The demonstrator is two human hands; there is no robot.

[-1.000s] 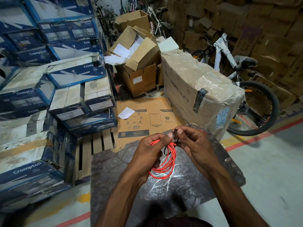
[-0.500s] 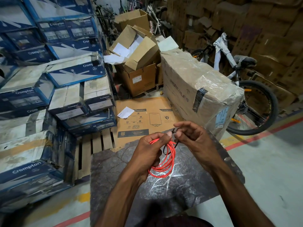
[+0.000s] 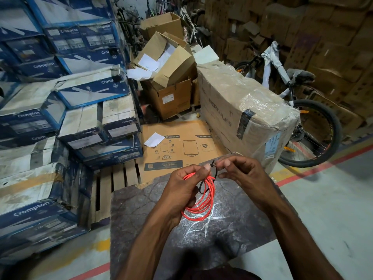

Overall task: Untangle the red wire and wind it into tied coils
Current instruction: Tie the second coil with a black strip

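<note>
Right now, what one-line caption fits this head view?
Left hand holds a red wire coil while the right hand pinches a black tie at its top, over a dark slab.

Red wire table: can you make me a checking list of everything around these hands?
Surface: dark grey marbled slab with white scratch marks.
Job's things: coiled red wire, held above the slab; thin black tie crossing the coil near its top.
Clutter: white paper sheet on a flat brown carton; open brown cardboard box with loose papers.
Hands: left hand grips the coil; right hand pinches the tie with its fingers.
Cables: nothing seen besides the red wire.
Surroundings: stacked blue-and-white boxes, plastic-wrapped big carton, black-tyred bicycle, wooden pallet.
</note>
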